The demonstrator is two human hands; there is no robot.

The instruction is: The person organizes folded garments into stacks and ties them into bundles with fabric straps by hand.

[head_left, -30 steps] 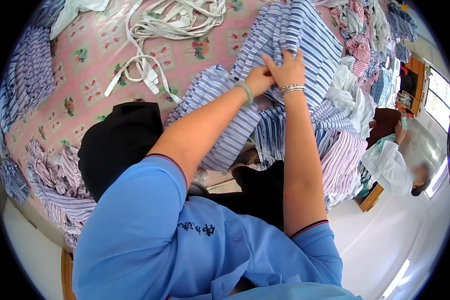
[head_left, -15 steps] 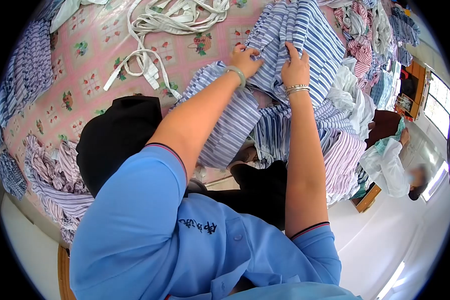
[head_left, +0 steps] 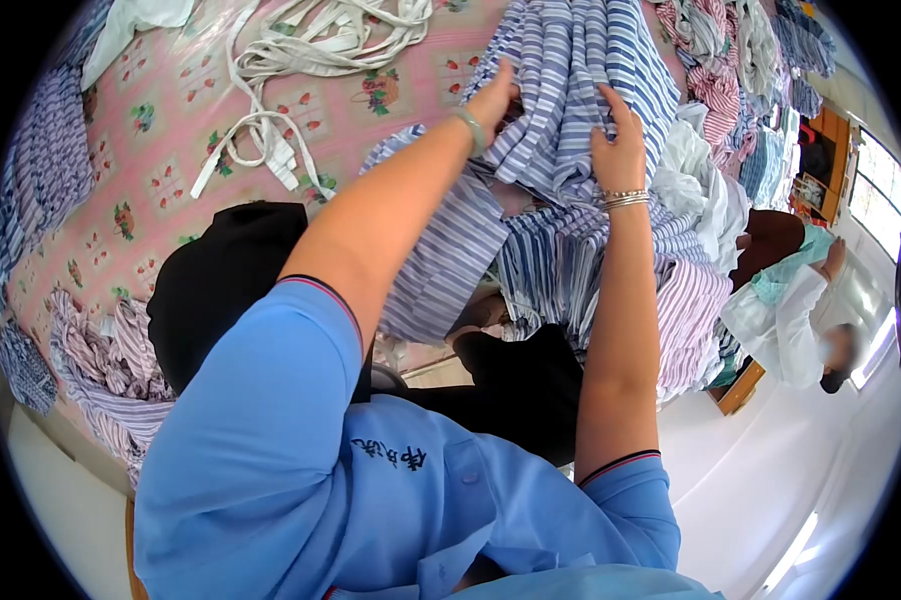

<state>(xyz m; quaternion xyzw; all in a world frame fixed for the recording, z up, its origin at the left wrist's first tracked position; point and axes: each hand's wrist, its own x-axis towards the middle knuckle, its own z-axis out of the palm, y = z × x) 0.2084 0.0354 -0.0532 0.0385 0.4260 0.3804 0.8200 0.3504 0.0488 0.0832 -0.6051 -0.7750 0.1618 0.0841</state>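
Observation:
A blue-and-white striped garment (head_left: 555, 110) lies in lengthwise folds on the table in front of me. My left hand (head_left: 492, 103), with a pale bangle at the wrist, is at the garment's left edge, its fingers curled at the cloth and partly hidden by it. My right hand (head_left: 620, 140), with silver bracelets, rests on the right part of the same garment, fingers stretched and thumb apart. Below my hands is a stack of folded striped garments (head_left: 545, 260). Another striped piece (head_left: 435, 270) hangs over the table's near edge under my left forearm.
The table has a pink patterned cover (head_left: 160, 170). White cloth straps (head_left: 320, 45) lie tangled at the back. Striped garments (head_left: 45, 175) are piled at the left, white cloth (head_left: 695, 165) at the right. A black rounded thing (head_left: 225, 290) is beside my left arm. Another person (head_left: 795, 310) is at far right.
My left hand has shifted up and its fingers have turned along the garment's edge. My right hand has moved slightly right and down, its fingers spreading. The garment's folds now lie more lengthwise.

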